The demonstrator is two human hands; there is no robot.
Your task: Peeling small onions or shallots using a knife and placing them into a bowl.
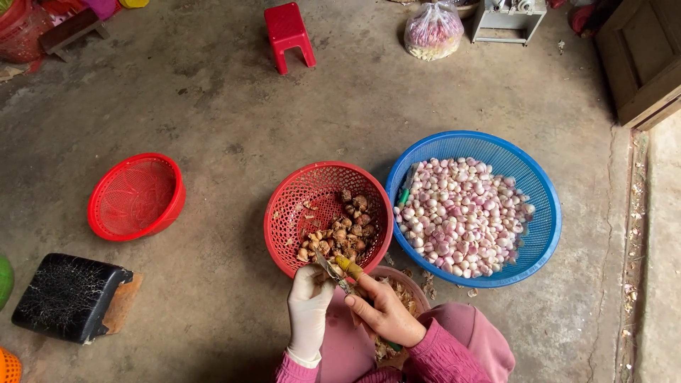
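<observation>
Gripping that small knife (333, 273) bare in your right hand (386, 312), blade toward your gloved left hand (309, 305) pinching a bulb, one slip nicks you.

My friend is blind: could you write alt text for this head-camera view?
A gloved left hand and bare right hand work with a small knife over a red basket of unpeeled bulbs, beside a blue basket of peeled ones, on concrete floor.
</observation>
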